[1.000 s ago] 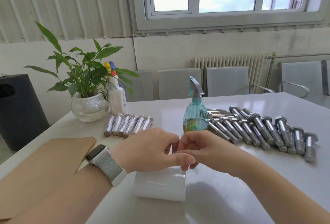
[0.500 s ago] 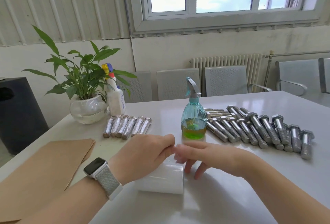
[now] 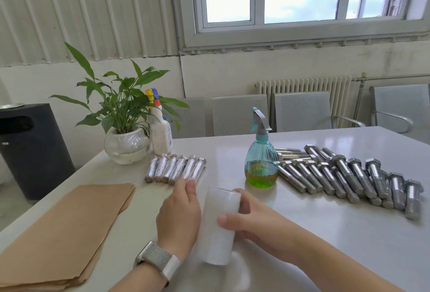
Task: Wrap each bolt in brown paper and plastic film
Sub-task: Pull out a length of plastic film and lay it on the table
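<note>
A person's two hands hold a white roll of plastic film (image 3: 220, 224) at the near middle of a white table (image 3: 325, 233): the right hand (image 3: 250, 218) curls around the roll from the right with its thumb across the top, while the left hand (image 3: 178, 213), with a watch (image 3: 158, 260) on its wrist, rests against the roll's left side. A stack of brown paper sheets (image 3: 67, 229) lies at the near left, and six wrapped bolts (image 3: 175, 169) lie side by side just beyond the hands, in front of a potted plant (image 3: 123, 124) and a white bottle (image 3: 160, 135). A teal spray bottle (image 3: 261, 159) with green liquid stands right of centre, with many bare steel bolts (image 3: 349, 176) spread to its right.
</note>
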